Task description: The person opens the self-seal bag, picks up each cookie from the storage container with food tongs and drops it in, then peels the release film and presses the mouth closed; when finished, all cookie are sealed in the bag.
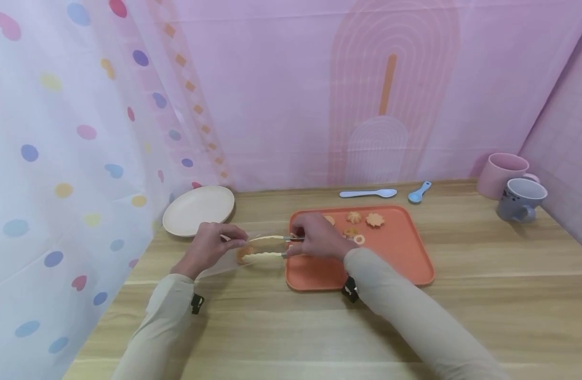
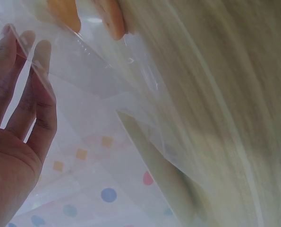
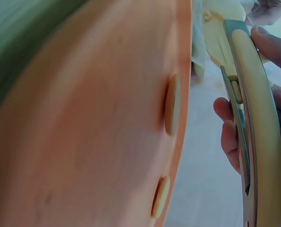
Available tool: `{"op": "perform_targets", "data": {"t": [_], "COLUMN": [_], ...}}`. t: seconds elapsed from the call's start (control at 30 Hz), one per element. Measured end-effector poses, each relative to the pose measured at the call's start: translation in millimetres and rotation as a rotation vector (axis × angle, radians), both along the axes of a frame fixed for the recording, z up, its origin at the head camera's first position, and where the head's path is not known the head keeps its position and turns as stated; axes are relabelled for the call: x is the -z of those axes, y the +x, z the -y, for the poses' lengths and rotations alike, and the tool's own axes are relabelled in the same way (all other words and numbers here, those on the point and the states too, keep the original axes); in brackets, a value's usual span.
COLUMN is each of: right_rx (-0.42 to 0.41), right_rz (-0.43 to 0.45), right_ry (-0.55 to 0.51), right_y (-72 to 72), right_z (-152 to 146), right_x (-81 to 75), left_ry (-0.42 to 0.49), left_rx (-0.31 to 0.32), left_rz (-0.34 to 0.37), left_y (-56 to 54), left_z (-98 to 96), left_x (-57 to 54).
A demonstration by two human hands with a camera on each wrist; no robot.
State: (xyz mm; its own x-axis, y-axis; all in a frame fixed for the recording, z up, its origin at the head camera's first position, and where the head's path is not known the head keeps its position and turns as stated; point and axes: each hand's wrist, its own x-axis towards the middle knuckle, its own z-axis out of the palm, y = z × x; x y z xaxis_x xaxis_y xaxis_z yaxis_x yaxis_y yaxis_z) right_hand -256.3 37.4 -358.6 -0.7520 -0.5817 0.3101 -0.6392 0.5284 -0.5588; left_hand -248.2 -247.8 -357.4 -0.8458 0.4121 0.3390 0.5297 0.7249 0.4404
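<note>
My left hand point(image 1: 207, 249) pinches the edge of a clear plastic bag point(image 2: 107, 85) between thumb and fingers, left of the orange tray. Orange-brown cookies point(image 2: 111, 19) show through the film. Over the tray's left edge, my right hand point(image 1: 321, 237) grips a pair of tongs point(image 3: 260, 123) with cream handles and metal inner strips. Their cream, scalloped arms point(image 1: 267, 255) point left, spread apart, with the ends at the bag beside my left fingers. On the orange tray point(image 1: 395, 264) lie several small cookies point(image 1: 375, 220), some flower-shaped, one a ring.
At the back left stands a cream oval plate point(image 1: 198, 211). A light blue spoon point(image 1: 367, 193) and a small blue measuring spoon point(image 1: 418, 194) lie behind the tray. Pink point(image 1: 500, 174) and grey point(image 1: 521, 198) mugs stand at the far right. Printed curtains border the wooden table point(image 1: 253, 327).
</note>
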Motion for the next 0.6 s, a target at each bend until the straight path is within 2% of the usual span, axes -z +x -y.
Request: {"op": "perform_targets", "data": {"t": [0.1, 0.6], "right_rx": [0.020, 0.064], "right_rz": [-0.025, 0.025], "right_ry": [0.019, 0.070], "right_y": [-1.4, 0.8], "right_z": [7, 18], "right_x": [1.7, 5.1], "left_ry": [-0.001, 0.003], "left_rx": [0.001, -0.005], "left_rz": [-0.006, 0.011], "left_y": [0.5, -1.6], "left_z": [0.1, 2.0], "left_x": [-0.9, 0.5]}}
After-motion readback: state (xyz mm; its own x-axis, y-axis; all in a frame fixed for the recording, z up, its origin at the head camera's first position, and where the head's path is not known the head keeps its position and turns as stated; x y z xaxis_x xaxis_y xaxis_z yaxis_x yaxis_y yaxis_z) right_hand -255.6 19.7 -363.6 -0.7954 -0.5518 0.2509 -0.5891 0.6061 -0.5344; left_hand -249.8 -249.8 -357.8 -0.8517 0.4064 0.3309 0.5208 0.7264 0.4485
